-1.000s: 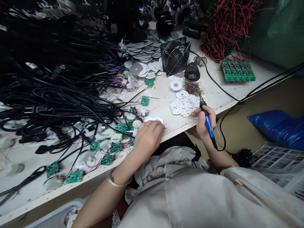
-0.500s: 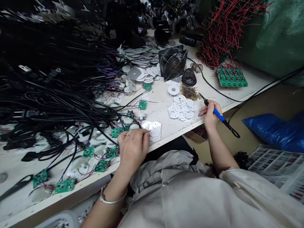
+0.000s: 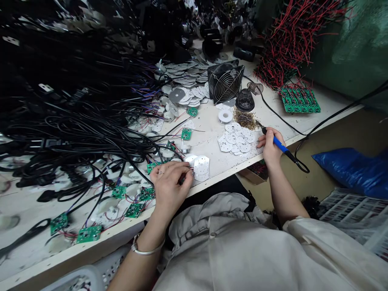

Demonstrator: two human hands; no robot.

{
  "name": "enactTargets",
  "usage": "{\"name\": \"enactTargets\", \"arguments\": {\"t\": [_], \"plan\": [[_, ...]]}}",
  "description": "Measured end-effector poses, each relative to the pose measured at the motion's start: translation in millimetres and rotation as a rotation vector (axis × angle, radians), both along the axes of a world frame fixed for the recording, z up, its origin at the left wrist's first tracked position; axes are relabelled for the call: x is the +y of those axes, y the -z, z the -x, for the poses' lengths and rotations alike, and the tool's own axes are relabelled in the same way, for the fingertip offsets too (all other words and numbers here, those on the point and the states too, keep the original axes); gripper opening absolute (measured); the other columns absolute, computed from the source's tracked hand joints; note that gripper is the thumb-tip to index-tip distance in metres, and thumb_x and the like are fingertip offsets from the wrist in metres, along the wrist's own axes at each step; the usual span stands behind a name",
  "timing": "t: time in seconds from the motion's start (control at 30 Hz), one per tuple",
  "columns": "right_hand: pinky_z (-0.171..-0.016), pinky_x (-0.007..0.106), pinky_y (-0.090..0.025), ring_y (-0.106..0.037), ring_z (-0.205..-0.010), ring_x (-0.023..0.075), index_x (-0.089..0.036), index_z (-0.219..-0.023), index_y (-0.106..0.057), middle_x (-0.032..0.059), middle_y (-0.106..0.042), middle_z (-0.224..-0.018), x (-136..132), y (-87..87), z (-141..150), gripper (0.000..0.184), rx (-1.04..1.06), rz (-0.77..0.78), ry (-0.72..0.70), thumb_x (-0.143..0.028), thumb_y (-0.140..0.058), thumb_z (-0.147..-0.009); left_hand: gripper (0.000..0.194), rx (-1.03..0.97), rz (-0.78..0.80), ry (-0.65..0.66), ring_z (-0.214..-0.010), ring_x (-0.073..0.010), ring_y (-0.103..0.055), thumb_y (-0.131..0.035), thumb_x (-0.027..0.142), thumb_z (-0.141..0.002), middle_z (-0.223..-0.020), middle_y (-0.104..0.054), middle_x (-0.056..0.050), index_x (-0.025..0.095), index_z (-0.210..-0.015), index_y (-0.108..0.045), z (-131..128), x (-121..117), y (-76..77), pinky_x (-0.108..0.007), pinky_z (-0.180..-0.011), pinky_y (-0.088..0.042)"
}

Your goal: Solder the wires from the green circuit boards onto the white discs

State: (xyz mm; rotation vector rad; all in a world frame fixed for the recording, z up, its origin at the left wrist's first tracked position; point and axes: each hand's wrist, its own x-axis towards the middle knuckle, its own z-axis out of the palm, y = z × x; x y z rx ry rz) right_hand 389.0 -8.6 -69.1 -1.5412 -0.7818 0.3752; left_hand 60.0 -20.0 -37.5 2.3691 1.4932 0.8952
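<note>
My right hand [image 3: 272, 147] is closed around the blue handle of a soldering iron [image 3: 280, 144], whose tip points up and left beside a heap of brass-coloured wire shavings [image 3: 245, 119]. At the table's front edge, my left hand [image 3: 172, 180] is bent, thumb and fingers together on thin wires [image 3: 191, 171], largely hidden by the fingers. Right beside its fingertips lie a few white, round-edged circuit plates [image 3: 201, 167]. Between my two hands is a loose stack of similar white plates [image 3: 236, 139], with a roll of solder [image 3: 225, 117] behind it.
Black power cables [image 3: 91, 121] and green circuit boards [image 3: 89, 234] crowd the left side. A black fan [image 3: 226, 82] with a wire grille stands at the back, near a coiled iron holder [image 3: 255, 87]. Red and black wires [image 3: 287, 44] rise above a green board panel [image 3: 300, 100].
The view has shifted slightly, so the table sits a little further right. My left fingers have moved from a tight pinch near the white plates to a more bent, lower pose. The iron is still in my right hand.
</note>
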Motion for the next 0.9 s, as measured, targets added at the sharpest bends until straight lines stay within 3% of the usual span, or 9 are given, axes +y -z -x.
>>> {"name": "enactTargets", "arguments": {"t": [0.17,0.27,0.37,0.47,0.63,0.7,0.77,0.83,0.9], "plan": [[-0.038,0.019,-0.041,-0.054,-0.037,0.0072,-0.019,-0.097,-0.059,-0.0075,-0.062,-0.058,-2.2,-7.0,-1.0,0.041,0.089,-0.106,0.062,-0.059,-0.056,-0.088,0.016,-0.024,0.023,-0.005,-0.099,-0.0247,-0.069,-0.062,0.027,-0.089,-0.095,-0.078,-0.003,0.023,-0.075,-0.065,-0.5,0.3,-0.5,-0.052,-0.103,-0.034],[-0.035,0.018,-0.039,-0.052,-0.034,0.0078,-0.019,-0.092,-0.058,-0.0081,-0.06,-0.053,-10.9,-14.9,15.1,0.036,0.133,-0.202,0.061,-0.055,-0.055,-0.089,0.017,-0.047,0.04,-0.026,-0.098,-0.023,-0.068,-0.061,0.027,-0.09,-0.092,-0.078,-0.002,0.022,-0.074,-0.065,-3.3,-2.2,-3.6,-0.049,-0.102,-0.034],[-0.031,0.018,-0.036,-0.048,-0.029,0.0086,-0.02,-0.087,-0.059,-0.0078,-0.057,-0.047,-25.9,-17.9,50.4,0.031,0.219,-0.235,-0.1,-0.05,-0.054,-0.09,0.017,-0.047,0.059,-0.022,-0.099,-0.0217,-0.067,-0.059,0.026,-0.09,-0.092,-0.078,-0.001,0.022,-0.075,-0.064,-6.4,-3.3,-3.0,-0.046,-0.1,-0.033],[-0.028,0.018,-0.032,-0.044,-0.026,0.0083,-0.02,-0.081,-0.061,-0.0079,-0.055,-0.043,-42.6,-13.7,89.5,0.03,0.31,-0.172,-0.313,-0.049,-0.055,-0.09,0.016,0.0,0.088,-0.009,-0.102,-0.0211,-0.066,-0.057,0.024,-0.091,-0.095,-0.077,0.0,0.022,-0.076,-0.064,-7.8,-2.0,0.8,-0.045,-0.099,-0.031],[-0.031,0.017,-0.035,-0.045,-0.029,0.0072,-0.021,-0.083,-0.063,-0.0082,-0.057,-0.045,-55.7,-3.3,120.0,0.031,0.221,-0.073,-0.481,-0.051,-0.058,-0.091,0.016,0.119,0.111,-0.022,-0.097,-0.0223,-0.064,-0.055,0.023,-0.092,-0.089,-0.076,-0.001,0.021,-0.079,-0.064,-10.5,-1.9,-1.0,-0.044,-0.095,-0.029],[-0.042,0.02,-0.048,-0.058,-0.04,0.0095,-0.022,-0.092,-0.064,-0.0061,-0.065,-0.054,-55.5,-2.7,122.7,0.027,0.143,-0.052,-0.512,-0.048,-0.058,-0.092,0.017,0.188,0.125,-0.015,-0.095,-0.024,-0.063,-0.053,0.024,-0.093,-0.087,-0.075,-0.004,0.021,-0.08,-0.064,-12.1,-4.6,-4.2,-0.044,-0.091,-0.03],[-0.065,0.028,-0.061,-0.072,-0.065,0.014,-0.024,-0.107,-0.063,-0.0007,-0.075,-0.076,-53.3,-3.4,125.2,0.024,0.017,-0.053,-0.563,-0.042,-0.059,-0.093,0.018,0.232,0.133,0.004,-0.093,-0.0249,-0.062,-0.052,0.025,-0.094,-0.086,-0.075,-0.005,0.02,-0.082,-0.064,-12.4,-8.1,-7.3,-0.044,-0.089,-0.031],[-0.085,0.033,-0.061,-0.075,-0.09,0.0176,-0.025,-0.116,-0.061,0.0043,-0.077,-0.099,-49.3,-4.1,128.6,0.026,-0.172,-0.086,-0.636,-0.036,-0.062,-0.092,0.019,0.243,0.142,0.017,-0.091,-0.0247,-0.063,-0.05,0.026,-0.095,-0.086,-0.074,-0.005,0.02,-0.084,-0.064,-10.7,-10.5,-9.7,-0.044,-0.089,-0.031],[-0.089,0.033,-0.06,-0.073,-0.098,0.019,-0.026,-0.117,-0.062,0.0057,-0.076,-0.108,-44.5,-4.0,131.6,0.025,-0.367,-0.131,-0.716,-0.03,-0.061,-0.092,0.02,0.234,0.176,0.035,-0.088,-0.0236,-0.062,-0.049,0.027,-0.096,-0.087,-0.074,-0.005,0.02,-0.085,-0.064,-7.3,-10.1,-11.9,-0.044,-0.089,-0.031]]}}
